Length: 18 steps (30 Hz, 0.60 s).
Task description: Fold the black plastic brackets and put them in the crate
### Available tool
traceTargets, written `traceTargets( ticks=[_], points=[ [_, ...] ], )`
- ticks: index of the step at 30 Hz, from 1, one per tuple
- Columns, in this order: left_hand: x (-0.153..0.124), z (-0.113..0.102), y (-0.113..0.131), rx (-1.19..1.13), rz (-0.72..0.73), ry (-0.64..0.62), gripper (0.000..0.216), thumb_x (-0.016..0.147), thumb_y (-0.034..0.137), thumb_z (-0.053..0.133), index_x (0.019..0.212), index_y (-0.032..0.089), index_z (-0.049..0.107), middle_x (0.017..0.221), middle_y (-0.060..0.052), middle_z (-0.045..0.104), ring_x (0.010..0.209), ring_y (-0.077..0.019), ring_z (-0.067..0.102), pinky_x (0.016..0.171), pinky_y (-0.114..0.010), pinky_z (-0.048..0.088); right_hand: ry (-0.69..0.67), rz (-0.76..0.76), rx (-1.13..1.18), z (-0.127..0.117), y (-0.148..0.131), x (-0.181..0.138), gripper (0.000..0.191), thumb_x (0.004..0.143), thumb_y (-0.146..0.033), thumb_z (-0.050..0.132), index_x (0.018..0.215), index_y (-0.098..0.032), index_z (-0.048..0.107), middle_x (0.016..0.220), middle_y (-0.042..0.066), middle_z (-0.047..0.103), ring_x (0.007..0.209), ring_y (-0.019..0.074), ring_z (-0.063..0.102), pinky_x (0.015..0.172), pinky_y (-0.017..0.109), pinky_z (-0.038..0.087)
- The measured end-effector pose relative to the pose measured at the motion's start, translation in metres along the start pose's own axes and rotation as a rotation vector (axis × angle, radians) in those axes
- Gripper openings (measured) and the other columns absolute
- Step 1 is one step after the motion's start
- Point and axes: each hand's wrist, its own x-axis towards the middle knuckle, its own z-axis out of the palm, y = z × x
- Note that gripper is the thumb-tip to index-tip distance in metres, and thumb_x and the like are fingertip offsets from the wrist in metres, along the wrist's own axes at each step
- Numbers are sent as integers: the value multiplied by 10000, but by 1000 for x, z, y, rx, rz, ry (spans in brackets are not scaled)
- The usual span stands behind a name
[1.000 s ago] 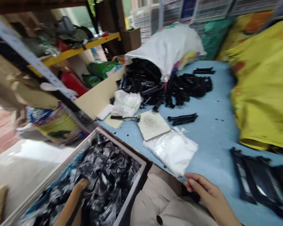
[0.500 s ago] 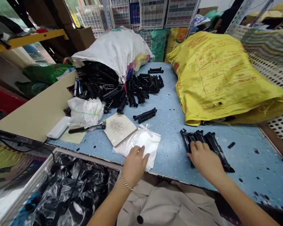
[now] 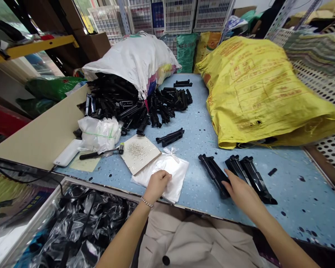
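Observation:
My left hand (image 3: 158,184) rests on a stack of thin white plastic bags (image 3: 178,167) at the table's front edge, fingertips pinched together on the top bag. My right hand (image 3: 241,190) is closed around the edge of a long black plastic part (image 3: 213,173), thumb and forefinger at its right side. That part lies slanted, apart from two similar black parts (image 3: 252,173), which sit side by side just beyond the right hand and are partly covered by it. The fingers' exact hold on the part is partly hidden.
Left of the bags lie a tile with small grains (image 3: 141,149) and a black-handled hammer (image 3: 100,152). Behind, a white sack (image 3: 136,59) spills many black parts (image 3: 131,108). A yellow sack (image 3: 262,93) stands at right. Below the table is a bin of bagged black parts (image 3: 86,223).
My right hand has drawn the leftmost black part left, opening a gap to the other two. The left hand's fingers have closed from spread to a pinch on the bags.

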Motion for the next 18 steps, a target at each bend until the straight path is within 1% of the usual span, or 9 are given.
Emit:
traceTargets(
  ticks=[1, 3, 5, 6, 9, 11, 12, 14, 18],
  points=[
    [-1, 0, 0, -15, -3, -5, 222, 800, 251, 517, 605, 175, 591, 626, 7, 579, 675, -145, 563, 621, -239, 427, -16, 65, 185, 0, -3, 2, 449, 888, -403, 453, 1270, -187, 548, 1013, 131, 687, 941, 297, 646, 790, 426, 506],
    [-3, 1, 0, -43, -5, -20, 178, 762, 209, 551, 596, 171, 603, 650, 3, 602, 684, -142, 576, 644, -240, 439, -78, 172, 629, -2, -17, 4, 443, 848, -463, 534, 1210, -214, 584, 1019, 96, 693, 961, 270, 641, 805, 402, 519],
    [-4, 2, 1, -63, -5, -27, 121, 707, 162, 598, 587, 168, 606, 682, 2, 619, 688, -135, 585, 666, -238, 449, -146, 233, 1070, -2, -42, 5, 421, 814, -486, 612, 1146, -227, 616, 1014, 72, 697, 912, 237, 647, 788, 385, 534],
    [-4, 2, 1, -69, -8, -25, 102, 685, 153, 622, 585, 168, 603, 688, 4, 618, 681, -132, 585, 664, -236, 452, -169, 253, 1255, -1, -56, 6, 393, 798, -476, 649, 1102, -226, 638, 1004, 66, 699, 880, 224, 650, 791, 391, 537],
    [-4, 1, 2, -72, -17, -15, 138, 662, 209, 687, 579, 170, 585, 657, 12, 588, 647, -131, 570, 617, -232, 450, -225, 288, 1660, 5, -98, 10, 248, 738, -402, 747, 902, -224, 696, 919, 39, 711, 844, 206, 653, 870, 459, 521],
    [-2, 0, 3, -62, -12, -20, 196, 702, 268, 670, 560, 172, 576, 636, 11, 568, 643, -133, 566, 601, -232, 447, -264, 301, 1830, 10, -118, 14, 191, 712, -372, 774, 807, -223, 704, 874, 28, 717, 859, 207, 652, 913, 508, 498],
    [-2, 0, 3, -56, -7, -25, 212, 729, 276, 643, 555, 173, 579, 633, 9, 566, 648, -134, 568, 600, -232, 448, -286, 309, 1876, 13, -125, 17, 179, 706, -364, 779, 781, -221, 704, 857, 27, 719, 854, 204, 652, 919, 520, 492],
    [-1, -1, 4, -48, 2, -33, 221, 765, 256, 588, 560, 174, 596, 649, 2, 580, 664, -135, 576, 607, -233, 454, -323, 314, 1908, 18, -132, 20, 171, 697, -349, 787, 765, -214, 706, 846, 30, 722, 834, 197, 651, 920, 522, 489],
    [0, 2, 3, -33, 20, -31, 185, 745, 192, 572, 569, 173, 625, 719, -11, 635, 706, -139, 596, 648, -239, 470, -339, 297, 1900, 24, -133, 26, 167, 685, -330, 797, 772, -221, 704, 880, 28, 723, 865, 204, 650, 908, 501, 491]
  ],
)
